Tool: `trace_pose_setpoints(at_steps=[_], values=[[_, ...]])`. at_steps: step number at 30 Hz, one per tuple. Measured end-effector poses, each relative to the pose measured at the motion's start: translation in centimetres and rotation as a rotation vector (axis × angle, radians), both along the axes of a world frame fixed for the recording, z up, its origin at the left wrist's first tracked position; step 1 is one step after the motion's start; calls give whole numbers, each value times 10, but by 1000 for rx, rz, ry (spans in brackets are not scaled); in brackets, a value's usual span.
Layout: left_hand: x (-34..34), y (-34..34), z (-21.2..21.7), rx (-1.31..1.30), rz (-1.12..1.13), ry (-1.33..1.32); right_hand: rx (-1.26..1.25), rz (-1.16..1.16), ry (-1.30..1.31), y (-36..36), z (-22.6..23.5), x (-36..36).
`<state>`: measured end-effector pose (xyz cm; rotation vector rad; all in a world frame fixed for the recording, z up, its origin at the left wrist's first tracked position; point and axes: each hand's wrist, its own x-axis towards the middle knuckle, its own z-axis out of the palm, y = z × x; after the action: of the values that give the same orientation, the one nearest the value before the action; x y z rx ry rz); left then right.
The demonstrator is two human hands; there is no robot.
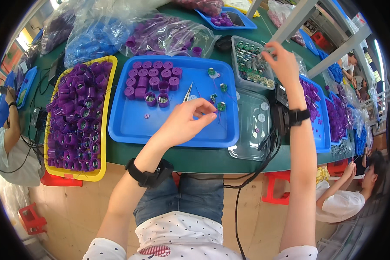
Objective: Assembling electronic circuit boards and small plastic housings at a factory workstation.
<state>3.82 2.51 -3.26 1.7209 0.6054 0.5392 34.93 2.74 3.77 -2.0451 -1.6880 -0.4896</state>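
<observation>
My left hand (187,120) hovers over the blue tray (130,130), fingers pinched on a small green round part (221,106) near the tray's right side. My right hand (281,60) reaches far over the clear box of small green and silver parts (247,58), its fingertips closed on something small that I cannot make out. On the blue tray stand rows of purple caps (154,78), metal tweezers (188,93) and a few loose green parts (212,73). Both wrists wear black bands.
A yellow tray (100,173) full of purple caps sits at the left. Plastic bags of purple and blue caps (160,34) lie behind. A clear lid (251,130) lies right of the blue tray. Other people sit at the left and lower right. Red stools stand below the table.
</observation>
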Motion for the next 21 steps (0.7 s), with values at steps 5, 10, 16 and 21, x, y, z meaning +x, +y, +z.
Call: trace_pose_setpoints(at_steps=[5, 10, 16, 21], values=[[2, 0, 3, -3, -45, 11, 300, 165, 78, 7, 6, -2], [-4, -6, -3, -25, -47, 3, 50, 90, 124, -4, 2, -7], [1, -5, -5, -8, -99, 57, 109, 116, 62, -5, -3, -6], [14, -1, 8, 28, -29, 8, 82, 306, 98, -7, 6, -19]])
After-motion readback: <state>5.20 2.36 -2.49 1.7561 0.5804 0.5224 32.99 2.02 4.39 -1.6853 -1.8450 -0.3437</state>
